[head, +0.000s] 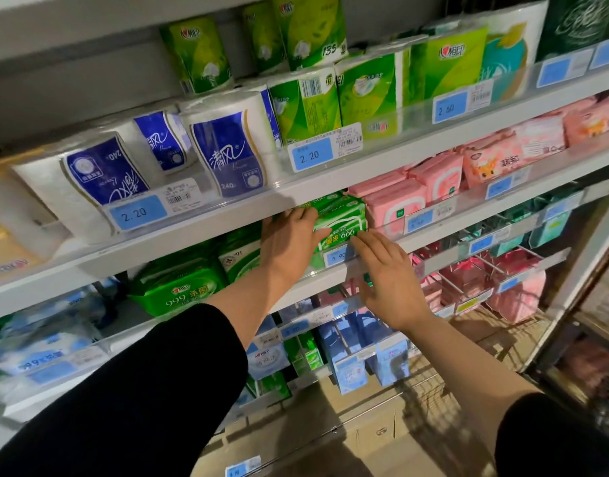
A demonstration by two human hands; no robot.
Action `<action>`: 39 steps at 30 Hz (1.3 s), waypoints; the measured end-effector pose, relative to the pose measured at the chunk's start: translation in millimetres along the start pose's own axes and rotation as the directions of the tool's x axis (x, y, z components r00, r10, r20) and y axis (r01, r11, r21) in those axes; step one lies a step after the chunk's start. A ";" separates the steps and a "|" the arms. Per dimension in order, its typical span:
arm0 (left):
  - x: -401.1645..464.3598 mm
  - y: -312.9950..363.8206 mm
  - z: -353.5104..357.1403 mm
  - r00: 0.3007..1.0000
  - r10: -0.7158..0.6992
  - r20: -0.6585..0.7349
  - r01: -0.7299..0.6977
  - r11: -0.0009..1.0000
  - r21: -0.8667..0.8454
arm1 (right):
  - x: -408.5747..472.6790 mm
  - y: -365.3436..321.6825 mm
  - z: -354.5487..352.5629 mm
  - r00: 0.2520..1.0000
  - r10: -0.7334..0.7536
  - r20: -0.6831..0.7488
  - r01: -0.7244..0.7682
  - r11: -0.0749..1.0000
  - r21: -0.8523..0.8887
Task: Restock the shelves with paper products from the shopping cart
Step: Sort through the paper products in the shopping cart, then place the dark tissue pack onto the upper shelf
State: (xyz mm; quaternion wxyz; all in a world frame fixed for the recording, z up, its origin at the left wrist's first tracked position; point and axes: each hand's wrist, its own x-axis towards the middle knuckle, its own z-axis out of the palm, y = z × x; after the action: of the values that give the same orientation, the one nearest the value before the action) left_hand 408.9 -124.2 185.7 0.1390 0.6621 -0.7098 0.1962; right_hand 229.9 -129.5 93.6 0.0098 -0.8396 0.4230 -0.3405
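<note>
- At frame centre, the green pack [340, 220] sits on the middle shelf [193, 232], beside pink packs [396, 203], grouped by kind.
- Left hand [289, 242] lies flat on it, fingers spread, likely pushing it in.
- Right hand [387, 280], open, steadies the front edge.

Soft green plastic tissue pack [344, 223]: bright green with white panels and yellow "999" print.
Cylindrical paper rolls in blue wrap [227, 153]: white paper, deep blue label, white script.
Cylindrical paper rolls in green wrap [304, 101]: lime and leaf green, white patches.
Flat pink plastic packs [399, 201]: pale pink, white rounded panels.
Rectangular paper price tags [137, 212]: light blue, dark digits.
Long metal shelf edge [193, 228]: plain white-grey.
Long fabric sleeves [141, 390]: solid black.
Boxy blue cartons [351, 370]: sky blue, pale round motif.
</note>
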 end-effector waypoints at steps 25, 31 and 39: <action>-164.6 242.9 47.2 0.827 0.524 0.203 0.020 0.333 -0.943 | -305.1 54.6 -182.3 0.379 0.923 -0.064 -0.898 0.351 -0.266; -185.1 344.0 53.6 0.688 0.654 0.313 0.072 0.368 -0.927 | -407.4 128.8 -243.1 0.101 0.994 -0.046 -0.963 0.086 -0.256; -166.5 467.1 116.2 0.614 0.425 0.666 0.111 0.789 -0.605 | -408.2 268.5 -181.8 0.196 0.915 0.351 -0.953 0.262 -0.150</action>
State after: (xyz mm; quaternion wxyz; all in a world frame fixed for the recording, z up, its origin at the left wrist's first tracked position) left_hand -34.3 -9.0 -37.2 0.0002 0.5327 -0.7805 -0.3273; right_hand -232.0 40.2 -78.5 0.3356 -0.4554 0.8158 -0.1203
